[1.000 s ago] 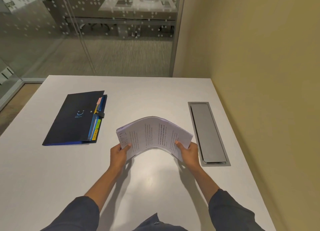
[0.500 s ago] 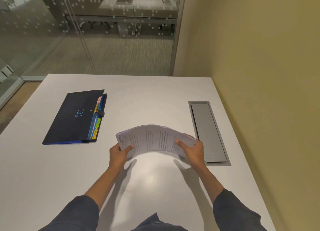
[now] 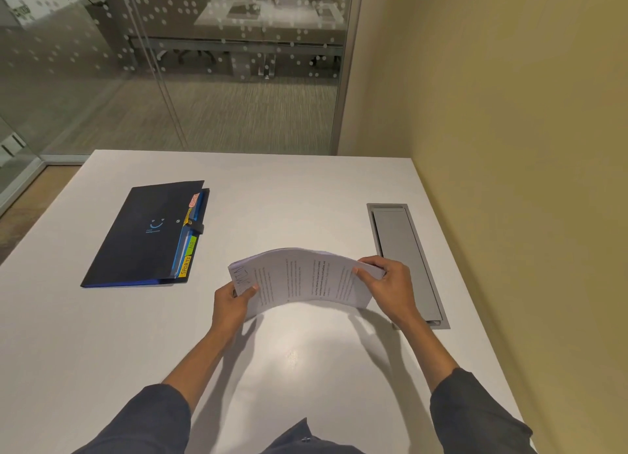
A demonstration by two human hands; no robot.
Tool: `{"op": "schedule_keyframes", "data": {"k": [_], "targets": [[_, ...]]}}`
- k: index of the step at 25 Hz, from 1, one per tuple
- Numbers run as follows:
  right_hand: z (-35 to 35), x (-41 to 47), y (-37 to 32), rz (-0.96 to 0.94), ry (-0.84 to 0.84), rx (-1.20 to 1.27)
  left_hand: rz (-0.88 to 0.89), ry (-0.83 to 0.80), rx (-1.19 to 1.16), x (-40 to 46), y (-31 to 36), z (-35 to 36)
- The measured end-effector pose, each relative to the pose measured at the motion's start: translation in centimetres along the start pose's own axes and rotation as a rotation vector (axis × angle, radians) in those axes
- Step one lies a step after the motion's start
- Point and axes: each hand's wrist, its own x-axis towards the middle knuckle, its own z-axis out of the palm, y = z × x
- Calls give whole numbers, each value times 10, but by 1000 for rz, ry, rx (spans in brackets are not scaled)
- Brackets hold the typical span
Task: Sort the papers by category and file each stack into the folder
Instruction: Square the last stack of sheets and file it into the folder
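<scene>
**Papers arched above a white worktop**

The white worktop [image 3: 102,344] stands against a yellow wall and a dotted glass partition. Above its middle, the papers [image 3: 302,276] bow upward in an arch. The left hand [image 3: 231,304] pinches their left edge and the right hand [image 3: 390,283] grips the right edge. The closed dark folder [image 3: 146,236] with coloured tabs lies to the left, well apart. A grey cable hatch [image 3: 404,256] sits just right.

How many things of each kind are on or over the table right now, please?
Expanding folder: 1
Stack of printed papers, held bowed between left hand and right hand: 1
Grey cable hatch: 1
Total: 3
</scene>
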Motion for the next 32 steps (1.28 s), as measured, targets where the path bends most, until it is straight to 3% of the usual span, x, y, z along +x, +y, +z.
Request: {"op": "schedule_keyframes", "data": {"k": [6, 9, 13, 19, 24, 27, 32], "targets": [[-1, 10, -23, -231, -53, -528, 4, -28, 42, 4, -2, -4], [5, 18, -44, -365, -122, -641, 92, -64, 89, 4, 11, 1], [3, 27, -72, -411, -280, -691, 212, -157, 192, 7, 41, 7], [-17, 43, -79, -345, -366, -423, 338, -282, 254, 17, 90, 3], [-32, 39, -65, -123, -312, 101, 137, -130, -76, 26, 94, -6], [-32, 33, -61, 85, -208, 469, -5, -255, -262, 20, 82, 0], [-11, 31, -44, 314, -61, 644, -46, -430, -303, -4, 76, 31]]}}
